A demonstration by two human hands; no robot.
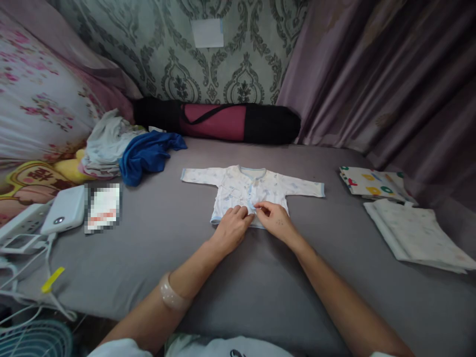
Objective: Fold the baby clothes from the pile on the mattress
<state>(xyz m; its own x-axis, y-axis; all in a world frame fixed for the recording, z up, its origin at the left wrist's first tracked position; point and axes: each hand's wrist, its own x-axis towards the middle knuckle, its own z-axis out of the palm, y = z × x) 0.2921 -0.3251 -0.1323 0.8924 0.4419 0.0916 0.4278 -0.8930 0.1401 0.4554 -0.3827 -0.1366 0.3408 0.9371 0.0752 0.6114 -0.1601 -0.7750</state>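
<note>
A white baby shirt point(232, 187) with pale prints and light-blue trim lies face up on the grey bed sheet, both sleeves stretched out sideways. My left hand point(232, 229) is on the lower front, its fingers curled and closed on the cloth near the middle opening. Beside it my right hand point(275, 221) pinches the blue edging of the front between thumb and forefinger. The fingertips of both hands nearly meet there. My hands hide part of the shirt's lower hem.
Folded printed cloths, one colourful point(375, 183) and one white point(424, 233), lie at right. A black-and-maroon bag point(215, 121) lies along the wall. At left are a blue cloth point(145, 156), a white power bank point(65, 209), a power strip point(22, 220) and cables.
</note>
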